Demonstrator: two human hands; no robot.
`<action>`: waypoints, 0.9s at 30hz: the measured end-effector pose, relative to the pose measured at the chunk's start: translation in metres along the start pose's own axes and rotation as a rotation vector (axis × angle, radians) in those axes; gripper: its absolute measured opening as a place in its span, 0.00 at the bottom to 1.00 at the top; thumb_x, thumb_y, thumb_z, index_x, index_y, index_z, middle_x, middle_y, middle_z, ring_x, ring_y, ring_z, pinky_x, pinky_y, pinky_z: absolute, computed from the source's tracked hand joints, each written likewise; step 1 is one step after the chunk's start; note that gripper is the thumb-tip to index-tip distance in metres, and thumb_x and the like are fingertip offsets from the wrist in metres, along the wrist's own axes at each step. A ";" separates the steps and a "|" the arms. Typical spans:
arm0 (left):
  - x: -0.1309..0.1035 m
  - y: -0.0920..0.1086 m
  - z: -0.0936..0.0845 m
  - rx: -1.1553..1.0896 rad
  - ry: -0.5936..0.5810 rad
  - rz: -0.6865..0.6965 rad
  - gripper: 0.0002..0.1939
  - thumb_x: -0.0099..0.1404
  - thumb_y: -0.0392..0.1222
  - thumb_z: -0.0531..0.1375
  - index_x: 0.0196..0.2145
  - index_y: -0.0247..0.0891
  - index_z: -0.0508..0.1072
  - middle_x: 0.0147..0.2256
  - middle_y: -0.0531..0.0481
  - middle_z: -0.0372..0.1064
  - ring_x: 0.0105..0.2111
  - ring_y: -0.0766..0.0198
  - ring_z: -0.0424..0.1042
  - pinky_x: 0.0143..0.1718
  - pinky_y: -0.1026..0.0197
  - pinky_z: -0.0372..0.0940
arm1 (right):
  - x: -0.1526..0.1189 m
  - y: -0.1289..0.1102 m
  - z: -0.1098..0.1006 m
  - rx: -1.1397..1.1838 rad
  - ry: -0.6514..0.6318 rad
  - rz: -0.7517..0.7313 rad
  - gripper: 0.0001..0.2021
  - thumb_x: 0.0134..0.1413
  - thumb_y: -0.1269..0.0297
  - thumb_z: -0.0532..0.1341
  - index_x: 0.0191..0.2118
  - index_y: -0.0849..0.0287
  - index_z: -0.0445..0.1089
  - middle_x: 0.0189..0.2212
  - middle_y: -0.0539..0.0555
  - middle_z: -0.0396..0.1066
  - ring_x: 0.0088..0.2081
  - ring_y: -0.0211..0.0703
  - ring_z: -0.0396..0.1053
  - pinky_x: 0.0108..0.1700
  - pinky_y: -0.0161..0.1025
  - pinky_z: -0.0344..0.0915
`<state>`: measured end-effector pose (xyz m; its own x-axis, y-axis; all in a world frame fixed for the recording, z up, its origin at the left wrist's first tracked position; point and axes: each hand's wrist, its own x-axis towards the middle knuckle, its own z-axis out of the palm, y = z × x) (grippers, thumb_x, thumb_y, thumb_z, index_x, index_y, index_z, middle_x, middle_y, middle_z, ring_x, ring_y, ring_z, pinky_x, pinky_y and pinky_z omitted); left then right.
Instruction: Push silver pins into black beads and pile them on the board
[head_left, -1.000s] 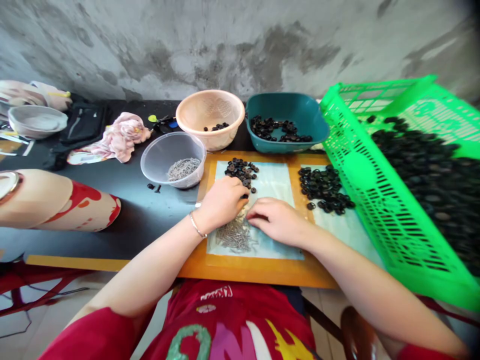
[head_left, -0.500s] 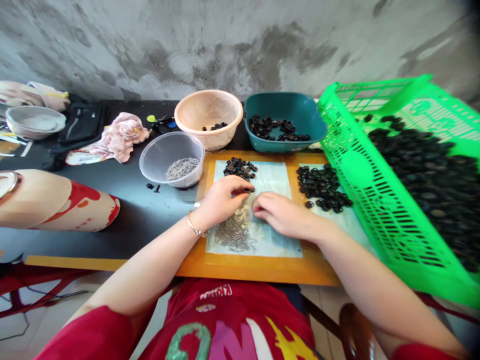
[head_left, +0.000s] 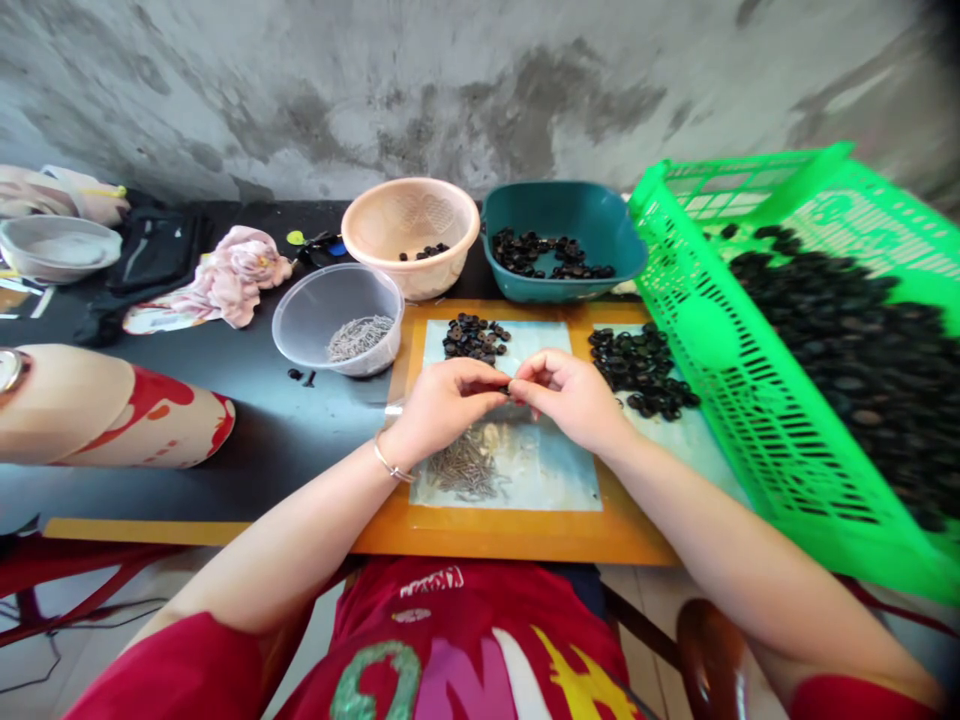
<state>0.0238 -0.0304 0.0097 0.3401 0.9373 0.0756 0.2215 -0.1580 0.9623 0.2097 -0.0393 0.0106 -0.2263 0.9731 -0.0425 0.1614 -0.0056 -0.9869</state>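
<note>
My left hand [head_left: 453, 398] pinches a small black part [head_left: 506, 389] between thumb and fingertips. Touching it from the other side is my right hand [head_left: 564, 394], closed, with whatever is between its fingertips too small to make out. Both hands are over a pale sheet [head_left: 555, 470] on an orange-brown board [head_left: 510, 535]. Just beyond my left hand lies a pile of black round parts [head_left: 475, 338]. Thin metal pins [head_left: 466, 468] are heaped below my left wrist. Another pile of black rings [head_left: 643, 370] sits to the right.
Behind the board are a clear bowl [head_left: 339, 320] of metal pins, a peach basket [head_left: 411, 228] and a teal basin [head_left: 564, 240] with black parts. A green crate [head_left: 712, 340] full of black parts fills the right. A large cup [head_left: 112, 405] lies left, near a pink cloth [head_left: 241, 280].
My right hand has moved up from over the sheet to meet my left fingertips. My left hand stays nearly in place, with the black part still in its fingers. The view has shifted slightly.
</note>
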 end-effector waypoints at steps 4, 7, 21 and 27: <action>-0.001 -0.001 0.004 -0.135 0.006 -0.092 0.12 0.54 0.34 0.68 0.39 0.34 0.79 0.36 0.45 0.79 0.35 0.61 0.78 0.41 0.58 0.73 | 0.002 0.003 0.002 -0.012 0.026 -0.001 0.13 0.51 0.55 0.68 0.30 0.58 0.67 0.22 0.46 0.68 0.20 0.34 0.63 0.23 0.33 0.60; -0.001 -0.002 0.007 -0.154 0.016 -0.100 0.14 0.54 0.34 0.68 0.40 0.33 0.78 0.36 0.44 0.79 0.34 0.62 0.78 0.40 0.58 0.74 | 0.002 0.006 0.001 -0.048 0.049 -0.035 0.11 0.52 0.58 0.67 0.29 0.58 0.68 0.22 0.47 0.70 0.21 0.34 0.64 0.24 0.34 0.61; -0.008 -0.004 0.001 0.545 0.093 0.582 0.09 0.62 0.28 0.61 0.41 0.34 0.75 0.39 0.43 0.76 0.40 0.60 0.75 0.44 0.57 0.72 | -0.007 0.006 -0.002 -0.479 0.122 -0.429 0.04 0.54 0.70 0.66 0.29 0.58 0.76 0.28 0.51 0.76 0.31 0.41 0.73 0.36 0.37 0.68; -0.009 -0.004 0.001 0.560 0.072 0.627 0.10 0.63 0.28 0.60 0.42 0.35 0.75 0.38 0.44 0.76 0.39 0.61 0.76 0.43 0.58 0.72 | -0.010 0.001 0.000 -0.430 0.106 -0.254 0.04 0.50 0.69 0.69 0.26 0.59 0.76 0.25 0.50 0.76 0.28 0.40 0.72 0.33 0.37 0.66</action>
<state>0.0210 -0.0388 0.0046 0.4966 0.6394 0.5870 0.4383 -0.7685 0.4662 0.2119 -0.0487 0.0098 -0.2150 0.9494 0.2288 0.4995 0.3082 -0.8096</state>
